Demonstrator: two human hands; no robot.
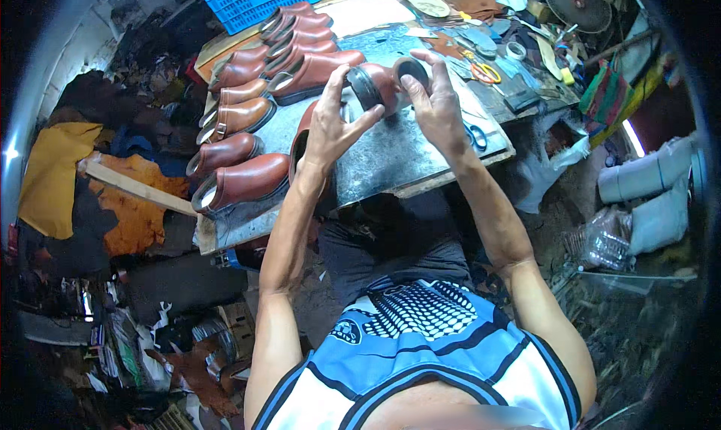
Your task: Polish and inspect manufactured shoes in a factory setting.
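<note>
Both my hands are raised over the front of the table, gripping a reddish-brown leather shoe [387, 87] with black parts at both ends. My left hand [336, 122] has its thumb and fingers around the black heel end. My right hand [435, 103] grasps the other end, its thumb near a dark oval. Whether this is one shoe or two held together, I cannot tell. Close by my left wrist, another brown shoe [302, 138] is partly hidden. Several brown shoes stand in rows on the left, including a tan buckled shoe [237, 119] and a reddish slip-on [244, 182].
A blue plastic crate [263, 3] sits at the table's back left. To the right lie orange-handled scissors [485, 72], blue-handled scissors [476, 135], a tape roll [515, 51] and leather scraps. A round fan [578, 3] stands far right. The worn metal tabletop [390, 159] ends near my forearms.
</note>
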